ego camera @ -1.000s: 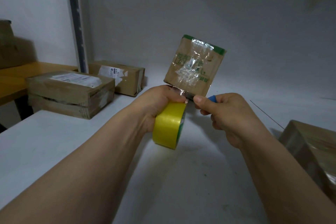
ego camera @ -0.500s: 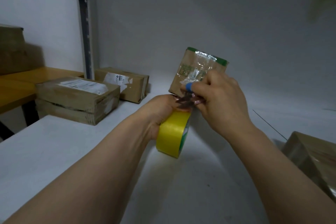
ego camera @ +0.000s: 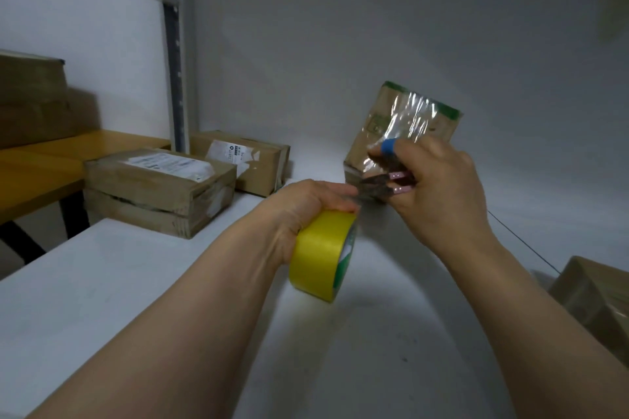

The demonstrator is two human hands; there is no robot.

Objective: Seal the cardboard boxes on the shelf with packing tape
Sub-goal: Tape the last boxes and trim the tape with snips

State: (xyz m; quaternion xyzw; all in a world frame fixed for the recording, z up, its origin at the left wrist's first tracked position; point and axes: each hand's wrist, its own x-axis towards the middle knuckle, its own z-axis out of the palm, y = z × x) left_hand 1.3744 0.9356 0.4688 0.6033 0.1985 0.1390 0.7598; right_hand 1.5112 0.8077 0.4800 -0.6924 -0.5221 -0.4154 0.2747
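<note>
A small cardboard box (ego camera: 372, 119) stands on end on the white shelf (ego camera: 136, 282), its front wrapped in crinkled clear tape (ego camera: 413, 119). My left hand (ego camera: 306, 204) grips a yellow roll of packing tape (ego camera: 323, 255) just below and left of the box. A short strip runs from the roll toward the box's lower edge. My right hand (ego camera: 439, 187), with a blue band on one finger, holds a small pink-handled tool that looks like scissors (ego camera: 384, 185), its tip at that strip beside my left thumb. The box's lower right corner is hidden behind my right hand.
Two flat cardboard boxes (ego camera: 153, 194) (ego camera: 248, 160) lie at the shelf's back left by a grey upright post (ego camera: 173, 54). Another taped box (ego camera: 595, 296) sits at the right edge. A yellow wooden shelf (ego camera: 41, 167) with a box (ego camera: 30, 102) stands further left.
My right hand rose from beside the roll to in front of the box and brought the pink-handled tool to the tape strip. My left hand kept hold of the roll.
</note>
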